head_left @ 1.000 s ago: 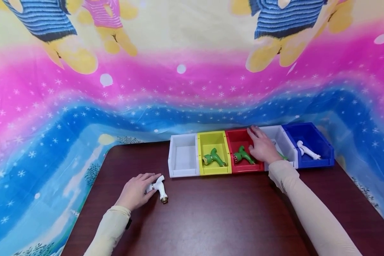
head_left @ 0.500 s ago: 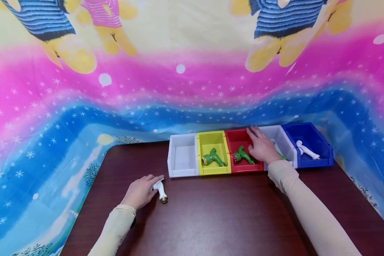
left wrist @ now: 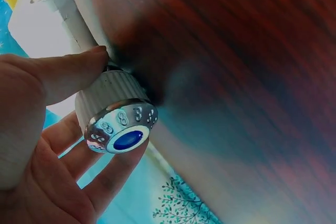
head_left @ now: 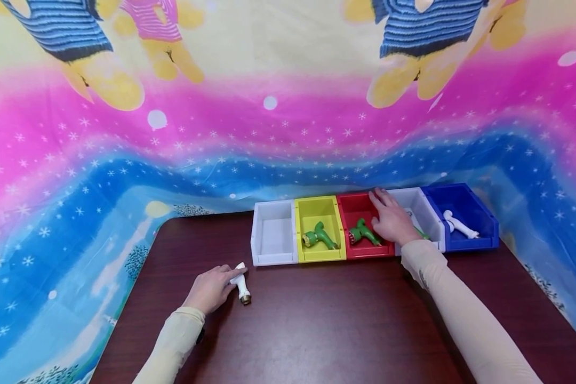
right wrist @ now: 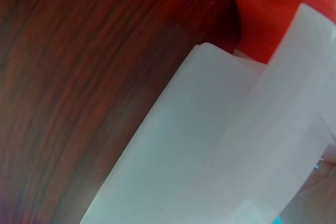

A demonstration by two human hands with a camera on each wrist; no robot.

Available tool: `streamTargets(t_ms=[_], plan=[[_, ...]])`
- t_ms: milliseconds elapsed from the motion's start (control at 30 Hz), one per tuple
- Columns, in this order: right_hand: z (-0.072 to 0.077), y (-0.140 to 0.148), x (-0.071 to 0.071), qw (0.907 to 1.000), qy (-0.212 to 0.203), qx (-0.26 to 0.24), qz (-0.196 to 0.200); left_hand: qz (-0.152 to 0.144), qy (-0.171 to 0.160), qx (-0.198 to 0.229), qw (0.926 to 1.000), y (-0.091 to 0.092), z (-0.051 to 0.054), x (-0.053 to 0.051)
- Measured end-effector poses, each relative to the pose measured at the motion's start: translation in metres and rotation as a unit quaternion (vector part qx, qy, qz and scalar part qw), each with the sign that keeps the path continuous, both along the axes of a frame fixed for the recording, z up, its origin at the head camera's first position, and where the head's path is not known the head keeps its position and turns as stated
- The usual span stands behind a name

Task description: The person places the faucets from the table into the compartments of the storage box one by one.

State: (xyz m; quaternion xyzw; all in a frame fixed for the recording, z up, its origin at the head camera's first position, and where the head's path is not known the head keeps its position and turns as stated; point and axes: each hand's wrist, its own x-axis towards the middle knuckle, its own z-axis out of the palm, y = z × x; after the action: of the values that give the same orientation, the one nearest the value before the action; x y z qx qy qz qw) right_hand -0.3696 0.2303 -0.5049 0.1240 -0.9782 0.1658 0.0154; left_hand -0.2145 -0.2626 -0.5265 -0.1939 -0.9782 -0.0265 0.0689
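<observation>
On the brown table my left hand holds a white tap by its knob end. In the left wrist view, thumb and fingers are around the tap's ribbed knob, which has a silver rim and a blue oval centre; the brass threaded end points away. My right hand rests over the wall between the red bin and the grey-white bin, fingers extended. Only a sliver of that hand shows in the right wrist view. It partly hides a green-and-white item in the grey-white bin.
The bins stand in a row at the back. A white bin is leftmost, beside a yellow bin with a green tap. Another green tap lies in the red bin. The blue bin holds a white tap.
My left hand has shifted slightly right, its fingers coming further over the white tap's knob end. The tap has turned slightly. My right hand has stayed on the bins.
</observation>
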Motion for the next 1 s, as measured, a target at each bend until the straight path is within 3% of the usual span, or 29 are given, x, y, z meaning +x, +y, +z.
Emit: streamTargets(t_ms=[233,733,1000], plan=[[-0.002,0.001,-0.001,1.0000,0.001,0.002,0.000,-0.002,0.024,-0.005,0.9997,-0.002,0.007,0.001],[-0.002,0.001,-0.002,1.0000,0.007,0.002,0.003,-0.026,0.088,0.020,0.9956,0.003,0.047,-0.008],[-0.002,0.001,-0.001,1.0000,0.007,0.003,0.004,-0.033,0.094,0.012,0.9950,0.020,0.062,-0.018]])
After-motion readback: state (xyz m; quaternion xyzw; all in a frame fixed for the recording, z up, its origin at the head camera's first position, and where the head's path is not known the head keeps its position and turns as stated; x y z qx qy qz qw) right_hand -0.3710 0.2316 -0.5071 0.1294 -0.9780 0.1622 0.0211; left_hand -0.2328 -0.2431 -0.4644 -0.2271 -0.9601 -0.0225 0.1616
